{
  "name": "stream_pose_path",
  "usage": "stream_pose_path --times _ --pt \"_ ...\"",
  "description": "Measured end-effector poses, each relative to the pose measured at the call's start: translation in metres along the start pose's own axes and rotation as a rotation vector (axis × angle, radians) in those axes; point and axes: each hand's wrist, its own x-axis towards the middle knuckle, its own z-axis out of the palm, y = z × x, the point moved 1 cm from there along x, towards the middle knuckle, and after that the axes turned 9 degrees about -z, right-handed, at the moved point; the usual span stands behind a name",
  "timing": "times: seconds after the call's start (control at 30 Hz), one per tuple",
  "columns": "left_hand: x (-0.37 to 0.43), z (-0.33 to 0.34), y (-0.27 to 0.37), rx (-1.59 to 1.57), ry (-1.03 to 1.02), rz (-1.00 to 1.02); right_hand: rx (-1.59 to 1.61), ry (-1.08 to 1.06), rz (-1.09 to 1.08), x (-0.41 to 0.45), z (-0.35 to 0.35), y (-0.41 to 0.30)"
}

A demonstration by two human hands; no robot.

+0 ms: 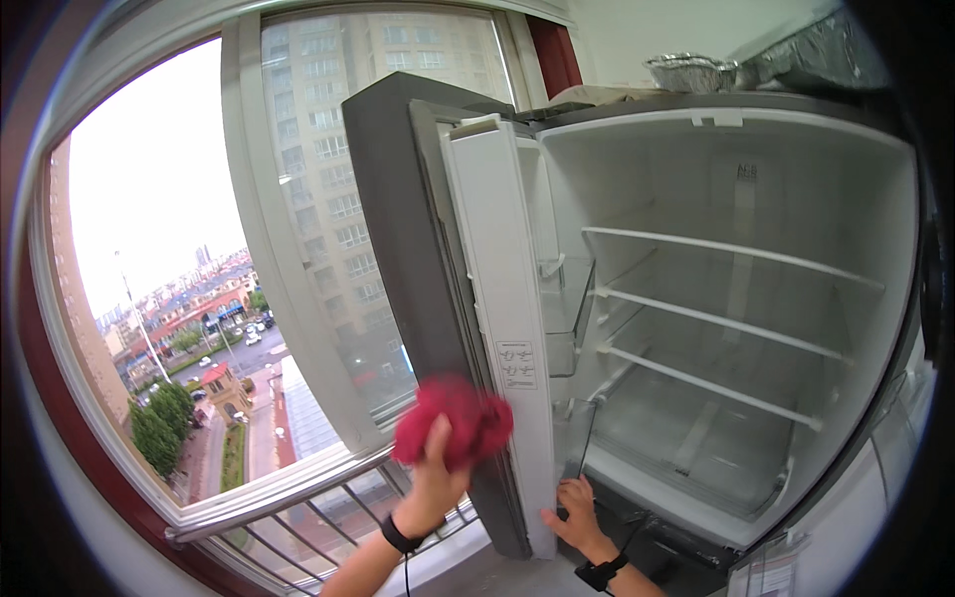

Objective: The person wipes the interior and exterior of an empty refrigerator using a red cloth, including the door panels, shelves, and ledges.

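My left hand (439,481) grips a bunched red cloth (451,422), which is slightly blurred, in front of the fridge door's outer edge. The grey refrigerator door (403,224) stands swung out, its white inner edge strip (496,261) facing me. At the bottom of that strip, my right hand (578,515) rests against the door's inner edge with bent fingers and appears to hold the door there. Clear plastic door bins (571,298) line the inner side. To the right is the fridge compartment (694,186) with several glass shelves (731,321).
A large window (242,224) fills the left, with a metal railing (336,507) along its lower part. Foil trays (690,72) and a foil-wrapped item (821,56) sit on top of the fridge. A second fridge door (835,492) stands at lower right.
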Motion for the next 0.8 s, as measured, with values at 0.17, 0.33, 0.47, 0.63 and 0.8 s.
stream_pose_path --times 0.17,0.33,0.47,0.63,0.8 --pt "0.214 -0.052 0.029 -0.153 0.184 0.0 0.003 0.039 0.082 0.011 -0.009 -0.017" --pt "0.364 -0.134 0.005 -0.138 0.133 0.193 -0.01 0.128 0.114 0.021 0.02 -0.038" --pt "0.387 -0.111 0.03 -0.051 0.168 0.054 -0.095 0.134 0.139 0.017 0.032 -0.042" --pt "0.364 -0.126 0.003 0.098 0.236 0.095 -0.056 0.073 0.14 0.031 0.041 -0.062" --pt "0.309 -0.089 -0.002 0.168 0.275 0.245 -0.131 -0.014 0.188 0.043 0.065 -0.067"
